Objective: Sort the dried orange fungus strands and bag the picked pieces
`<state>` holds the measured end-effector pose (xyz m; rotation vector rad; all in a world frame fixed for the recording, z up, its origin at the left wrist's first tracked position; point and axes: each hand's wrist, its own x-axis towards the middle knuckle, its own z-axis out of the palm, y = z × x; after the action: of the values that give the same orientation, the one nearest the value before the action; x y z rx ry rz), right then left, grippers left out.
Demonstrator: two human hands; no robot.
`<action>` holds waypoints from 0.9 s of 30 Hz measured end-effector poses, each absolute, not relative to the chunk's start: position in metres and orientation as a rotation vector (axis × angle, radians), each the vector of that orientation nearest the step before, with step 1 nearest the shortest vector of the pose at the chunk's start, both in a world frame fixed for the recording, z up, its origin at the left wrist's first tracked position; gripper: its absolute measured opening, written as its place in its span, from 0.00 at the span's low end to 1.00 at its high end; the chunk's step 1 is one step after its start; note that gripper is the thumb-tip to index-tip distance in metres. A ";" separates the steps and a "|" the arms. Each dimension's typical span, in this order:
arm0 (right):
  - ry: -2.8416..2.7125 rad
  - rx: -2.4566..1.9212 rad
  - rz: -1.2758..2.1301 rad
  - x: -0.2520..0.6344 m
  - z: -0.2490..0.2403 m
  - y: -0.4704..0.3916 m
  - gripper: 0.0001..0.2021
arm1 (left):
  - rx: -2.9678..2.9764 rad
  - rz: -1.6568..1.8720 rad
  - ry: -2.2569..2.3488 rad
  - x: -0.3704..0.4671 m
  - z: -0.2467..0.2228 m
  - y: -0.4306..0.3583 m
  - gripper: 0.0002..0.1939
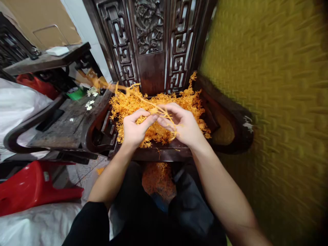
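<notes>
An orange plastic sprig (143, 99) with a long thin stem stretches from between my hands up to the left, its far end blurred. My right hand (183, 124) is closed on the stem end, where several thin prongs stick out past the fingers. Thumb and forefinger of my left hand (137, 126) pinch a small orange piece of it near the right fingertips. Under both hands a heap of orange branching plastic pieces (128, 104) covers the seat of a dark carved wooden chair (152, 73).
To the left stands another dark wooden chair (58, 133) with white flower-shaped pieces (89, 104) and a green roll (75, 94) on it. A red plastic stool (33, 186) and white sacks (38, 225) lie lower left. A yellow textured wall (269, 68) bounds the right. An orange-filled bag (159, 182) sits between the legs.
</notes>
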<state>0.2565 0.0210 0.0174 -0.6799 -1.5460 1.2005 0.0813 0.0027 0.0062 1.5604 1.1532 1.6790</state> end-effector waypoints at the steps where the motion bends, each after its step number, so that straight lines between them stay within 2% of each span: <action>1: -1.594 -0.667 1.225 0.255 0.014 0.020 0.23 | 1.551 1.712 1.139 0.080 0.006 0.003 0.18; 3: -1.621 -0.650 1.281 0.252 0.011 0.017 0.18 | 1.567 1.731 1.136 0.080 0.006 0.001 0.17; 10: -1.666 -0.788 1.229 0.251 0.013 0.012 0.14 | 1.826 1.732 1.188 0.087 0.013 -0.006 0.09; 13: -1.533 -0.803 0.945 0.259 0.016 0.016 0.09 | 1.825 1.784 1.218 0.085 0.014 -0.006 0.08; 16: -1.097 -0.670 0.511 0.272 0.019 0.023 0.05 | 1.682 1.875 1.251 0.080 0.013 -0.003 0.12; 18: -0.925 -0.589 0.363 0.278 0.022 0.028 0.04 | 1.580 1.884 1.229 0.078 0.009 0.000 0.17; 20: -0.880 -0.544 0.402 0.281 0.023 0.030 0.02 | 1.512 1.839 1.172 0.077 0.006 0.002 0.20; 27: -0.936 -0.523 0.859 0.265 0.014 0.028 0.12 | 1.555 1.646 1.076 0.084 0.007 -0.002 0.21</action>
<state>0.2649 0.0277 0.0136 -0.5225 -0.9361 0.8590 0.0839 -0.0025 0.0073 1.5555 1.0756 1.6458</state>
